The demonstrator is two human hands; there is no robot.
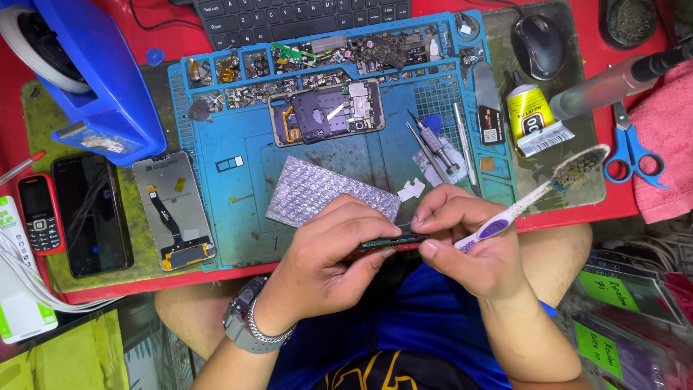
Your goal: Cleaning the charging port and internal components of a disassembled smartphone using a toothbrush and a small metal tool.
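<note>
My left hand (328, 253) and my right hand (469, 242) both pinch a thin dark phone part (393, 240), held edge-on over my lap at the table's front edge. My right hand also holds a white and purple toothbrush (538, 193), its worn bristle head pointing up to the right. A wristwatch and a metal bracelet sit on my left wrist. On the blue repair mat (216, 217) lies an opened phone body (326, 113) with its circuit boards exposed.
A bubble-wrap sheet (325, 191) lies just beyond my hands. Screwdrivers and tweezers (433, 144), a glue tube (533, 115), scissors (632, 152), a mouse (538, 43), a keyboard (299, 18), a bare screen panel (173, 209) and two phones (90, 213) surround the mat.
</note>
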